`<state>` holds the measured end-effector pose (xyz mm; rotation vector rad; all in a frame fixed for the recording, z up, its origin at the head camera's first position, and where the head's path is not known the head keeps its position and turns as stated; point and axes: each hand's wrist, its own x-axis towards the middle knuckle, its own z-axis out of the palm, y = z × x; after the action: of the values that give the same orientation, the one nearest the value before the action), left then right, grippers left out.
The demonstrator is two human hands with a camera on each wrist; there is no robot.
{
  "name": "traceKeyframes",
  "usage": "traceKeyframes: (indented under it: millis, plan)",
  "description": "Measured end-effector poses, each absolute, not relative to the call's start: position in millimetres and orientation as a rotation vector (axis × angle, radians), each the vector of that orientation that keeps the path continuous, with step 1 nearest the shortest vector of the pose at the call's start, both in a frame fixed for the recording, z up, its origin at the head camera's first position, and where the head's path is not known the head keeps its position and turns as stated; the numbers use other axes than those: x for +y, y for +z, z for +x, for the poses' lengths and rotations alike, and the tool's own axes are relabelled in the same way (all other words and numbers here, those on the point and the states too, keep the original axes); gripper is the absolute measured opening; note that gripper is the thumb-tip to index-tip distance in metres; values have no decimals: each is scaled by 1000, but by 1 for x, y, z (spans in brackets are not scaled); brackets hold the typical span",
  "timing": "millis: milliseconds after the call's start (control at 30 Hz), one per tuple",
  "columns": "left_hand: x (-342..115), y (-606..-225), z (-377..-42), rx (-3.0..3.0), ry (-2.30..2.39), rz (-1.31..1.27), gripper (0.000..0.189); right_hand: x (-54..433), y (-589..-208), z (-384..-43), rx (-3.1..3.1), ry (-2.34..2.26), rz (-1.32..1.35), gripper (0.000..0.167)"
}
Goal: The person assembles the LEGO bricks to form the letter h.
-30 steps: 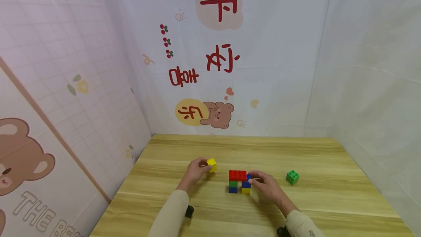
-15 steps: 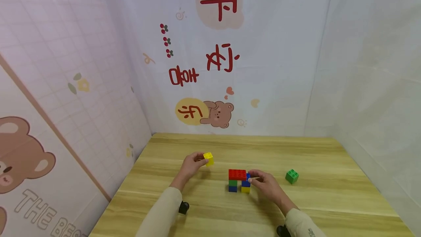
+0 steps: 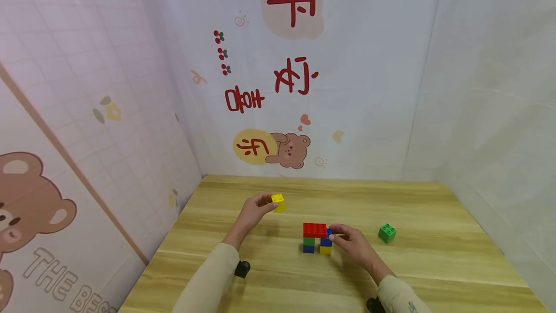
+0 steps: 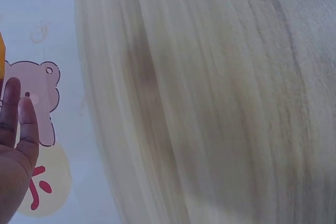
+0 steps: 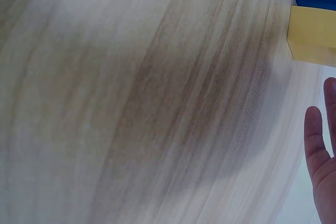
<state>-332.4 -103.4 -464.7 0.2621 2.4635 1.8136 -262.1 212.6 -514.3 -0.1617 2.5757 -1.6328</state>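
My left hand (image 3: 256, 209) pinches a small yellow brick (image 3: 278, 202) and holds it above the wooden table (image 3: 269, 279), left of and behind a small brick stack. The stack (image 3: 316, 238) has a red brick (image 3: 314, 229) on top, a green and a blue brick under its left side, and a blue and a yellow brick (image 3: 325, 250) under its right side. My right hand (image 3: 351, 243) grips the stack's right side at the blue brick. The right wrist view shows the yellow brick (image 5: 312, 40) of the stack and my fingers (image 5: 320, 156). The left wrist view shows only my fingers (image 4: 13, 124) and table.
A loose green brick (image 3: 386, 233) lies on the table to the right of the stack. Printed cloth walls close the table in on the left, back and right. Black wrist camera mounts (image 3: 242, 268) sit under both sleeves.
My left hand has lifted the yellow brick up and slightly away from me. My right hand has stayed on the stack.
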Motion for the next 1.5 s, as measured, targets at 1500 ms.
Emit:
traceKeyframes:
  millis: [1500]
  plan:
    - [-43, -450, -317, 2337, 1659, 579, 33, 217, -517, -272, 2562, -1634, -158, 33]
